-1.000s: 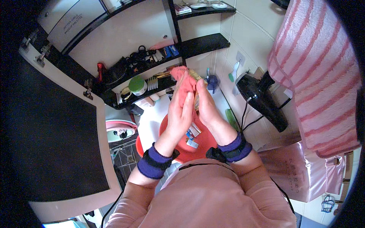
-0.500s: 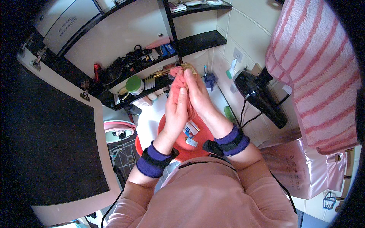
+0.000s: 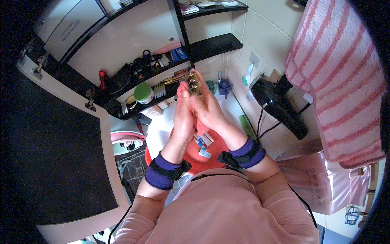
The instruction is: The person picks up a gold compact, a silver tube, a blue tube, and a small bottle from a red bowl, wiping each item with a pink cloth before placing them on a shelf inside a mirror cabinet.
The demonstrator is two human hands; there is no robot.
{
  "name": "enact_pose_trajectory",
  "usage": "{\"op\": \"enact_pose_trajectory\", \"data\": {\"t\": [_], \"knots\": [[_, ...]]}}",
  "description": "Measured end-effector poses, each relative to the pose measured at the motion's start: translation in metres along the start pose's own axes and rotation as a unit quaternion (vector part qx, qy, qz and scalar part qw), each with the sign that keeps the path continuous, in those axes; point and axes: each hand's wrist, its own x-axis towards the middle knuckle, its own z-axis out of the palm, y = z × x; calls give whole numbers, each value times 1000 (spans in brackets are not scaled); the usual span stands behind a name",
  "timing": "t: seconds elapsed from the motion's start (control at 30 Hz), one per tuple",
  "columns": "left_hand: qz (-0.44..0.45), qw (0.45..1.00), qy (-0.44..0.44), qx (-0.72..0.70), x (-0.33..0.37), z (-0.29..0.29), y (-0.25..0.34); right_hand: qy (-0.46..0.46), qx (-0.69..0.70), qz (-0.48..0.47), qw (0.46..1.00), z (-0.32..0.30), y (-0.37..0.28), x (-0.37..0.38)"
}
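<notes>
My left hand [image 3: 184,121] is closed around a coral-pink cloth [image 3: 200,128], which bunches between my palms. It presses the cloth against a small gold-toned object [image 3: 194,84] with a row of shiny round spots on its face. My right hand [image 3: 209,109] grips that object from the other side, its fingers partly hidden behind it. Both hands are raised together above a red round basin or stool top [image 3: 217,160]. On that red surface lie several small packets [image 3: 204,140], white and blue.
A black shelf at the back left carries a green-lidded jar [image 3: 143,94], brushes and a red-handled item [image 3: 102,80]. A black hair dryer [image 3: 278,106] and a striped pink towel [image 3: 337,85] hang at right. A dark mirrored cabinet door [image 3: 61,138] stands open at left.
The gold-toned object has turned so its row of shiny spots faces up. My hands have drawn slightly nearer, and the cloth has shifted lower between them.
</notes>
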Motion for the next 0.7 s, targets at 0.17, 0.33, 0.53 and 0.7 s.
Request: {"op": "enact_pose_trajectory", "data": {"t": [0.17, 0.33, 0.53, 0.7], "knots": [[-131, 990, 45, -30, 0, -19, 8, -113, -299, -152, 935, -18, 0, 1], [-157, 980, 81, -95, 5, -24, 3, -148, -324, -133, 925, -22, 4, -7], [-97, 989, 84, -80, 9, -23, -7, -93, -208, -120, 966, -8, 22, -19], [-14, 998, 37, 39, 12, -26, -11, -60, -52, -39, 996, -3, 28, -23]]}}
